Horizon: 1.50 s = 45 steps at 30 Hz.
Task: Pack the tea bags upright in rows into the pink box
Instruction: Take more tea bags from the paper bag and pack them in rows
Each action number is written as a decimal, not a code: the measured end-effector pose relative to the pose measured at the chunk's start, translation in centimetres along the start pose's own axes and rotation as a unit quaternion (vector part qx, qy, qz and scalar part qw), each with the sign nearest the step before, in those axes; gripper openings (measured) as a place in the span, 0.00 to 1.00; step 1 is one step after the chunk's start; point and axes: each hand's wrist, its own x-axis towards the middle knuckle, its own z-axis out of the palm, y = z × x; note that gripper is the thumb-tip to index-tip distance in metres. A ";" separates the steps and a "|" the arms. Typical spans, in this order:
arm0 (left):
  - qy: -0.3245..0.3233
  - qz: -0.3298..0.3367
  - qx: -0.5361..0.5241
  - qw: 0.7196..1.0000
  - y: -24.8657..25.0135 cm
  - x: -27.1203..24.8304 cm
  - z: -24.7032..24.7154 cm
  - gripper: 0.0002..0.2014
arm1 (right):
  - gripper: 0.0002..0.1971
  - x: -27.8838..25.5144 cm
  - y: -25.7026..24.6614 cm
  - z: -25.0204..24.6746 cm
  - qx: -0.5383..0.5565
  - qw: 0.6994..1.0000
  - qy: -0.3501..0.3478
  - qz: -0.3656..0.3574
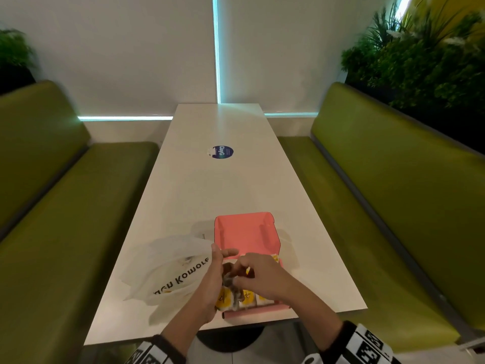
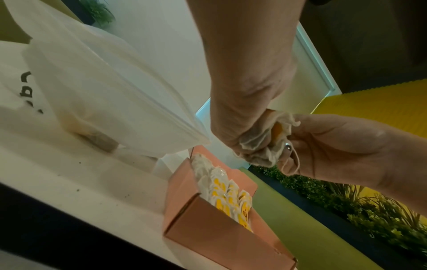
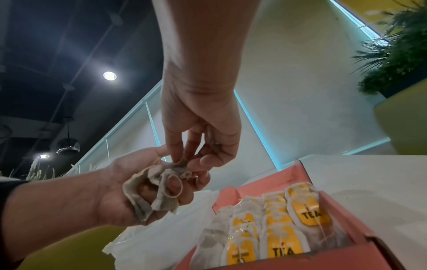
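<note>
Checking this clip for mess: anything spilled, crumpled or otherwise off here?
Yes. The tea bags bunched in the left hand look crumpled, and the right hand picks at them. Dark specks dot the table beside the pink box.

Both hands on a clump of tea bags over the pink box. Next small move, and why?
Probably have the right hand pull one bag free of the clump of tea bags that the left hand grips. They look bunched and tangled, while the pink box already holds upright rows.

Dim indoor light, cyan strip glow, blurred, warped edges
</note>
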 end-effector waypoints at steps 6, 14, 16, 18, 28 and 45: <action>-0.058 -0.044 -0.030 0.997 0.4 -0.6 -0.2 0.32 | 0.03 0.2 0.1 -0.7 0.168 0.976 0.109 0.085; -0.017 -0.023 -0.020 0.999 -0.3 -0.3 -0.7 0.15 | 0.08 -0.2 0.7 -2.1 0.121 0.984 0.093 0.087; -0.014 -0.014 -0.003 1.000 -0.3 -0.3 -0.7 0.14 | 0.21 -0.4 1.1 -2.3 0.049 0.997 0.051 0.024; -0.006 -0.010 0.007 1.000 -0.3 -0.2 -0.9 0.12 | 0.29 -0.5 1.4 -2.5 -0.018 0.999 0.019 -0.031; 0.013 -0.026 -0.009 1.000 0.4 -0.5 -0.9 0.19 | 0.04 0.4 1.9 -3.2 -0.042 0.970 0.232 0.054; -0.011 0.060 0.077 0.995 -0.5 0.0 -0.9 0.11 | 0.04 -0.4 1.6 -2.8 0.033 0.992 0.052 0.109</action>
